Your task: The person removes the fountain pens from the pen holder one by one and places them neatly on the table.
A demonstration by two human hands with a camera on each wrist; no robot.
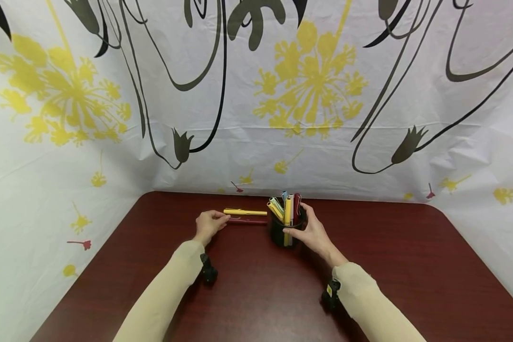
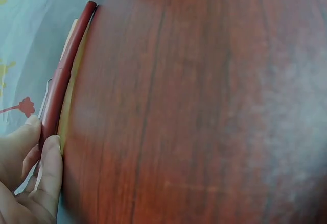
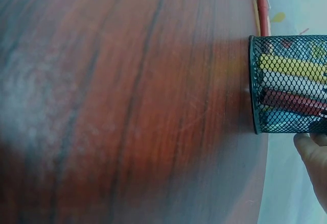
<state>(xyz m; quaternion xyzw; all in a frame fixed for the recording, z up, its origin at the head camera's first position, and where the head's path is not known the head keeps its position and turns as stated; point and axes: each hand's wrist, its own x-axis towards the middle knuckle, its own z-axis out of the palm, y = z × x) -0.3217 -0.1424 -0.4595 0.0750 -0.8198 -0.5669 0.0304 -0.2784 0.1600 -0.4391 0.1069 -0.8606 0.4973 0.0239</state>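
We see two hands, well apart from each other. The left hand (image 1: 209,225) pinches a dark red pen (image 1: 250,222) between thumb and fingers, near its clip end; the right hand (image 1: 315,233) grips a black mesh cup (image 1: 277,233) from the right, thumb at the front.

The red pen is slim, smooth and round, with a thin silvery clip and a seam partway along the barrel. Its long axis runs left to right, the clip end at our left fingers and the other end towards the cup. It lies low at the back of the table (image 1: 256,294); we cannot tell whether it touches the wood. Just behind it, nearly parallel, is one yellow pen (image 1: 248,213), its clip also towards the left.

The one cup stands upright and holds a bunch of pens pointing upwards. Among them we count two yellow pens (image 1: 288,209), one of them leaning left, and at least one blue pen (image 1: 284,195), one pale green pen (image 1: 273,200) and one dark red; the rest overlap too much to count.

Further out are two cream sleeves (image 1: 166,285), a dark camera (image 1: 208,270) at each wrist, and behind the table a white sheet (image 1: 239,109) printed with yellow and dark plant shapes.
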